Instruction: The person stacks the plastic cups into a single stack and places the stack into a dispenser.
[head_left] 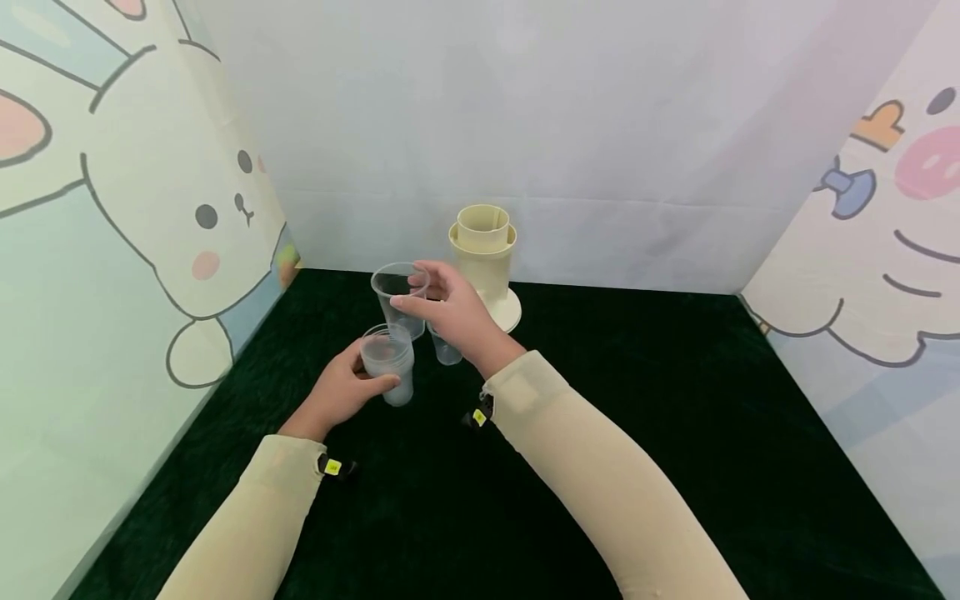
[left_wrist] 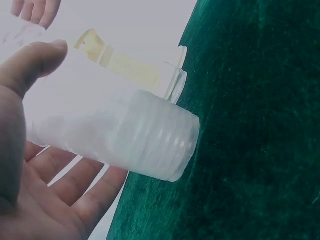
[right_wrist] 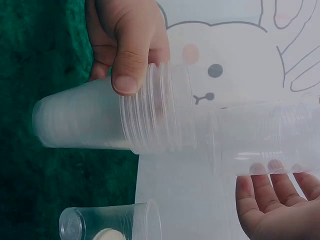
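My left hand (head_left: 343, 393) grips a stack of clear cups (head_left: 388, 360); my right hand (head_left: 461, 317) holds a single clear cup (head_left: 393, 298) just above it, left of a cream cylinder (head_left: 483, 265) near the back edge of the green counter (head_left: 675, 375).

Your left hand (head_left: 341, 393) sits lower, gripping, thumb opposite fingers; fingertips partly hidden, exact wrap hard to call. Your right hand (head_left: 459, 312) grips higher, farther forward. Left forearm (head_left: 251, 517), right forearm (head_left: 600, 467) angle inward.
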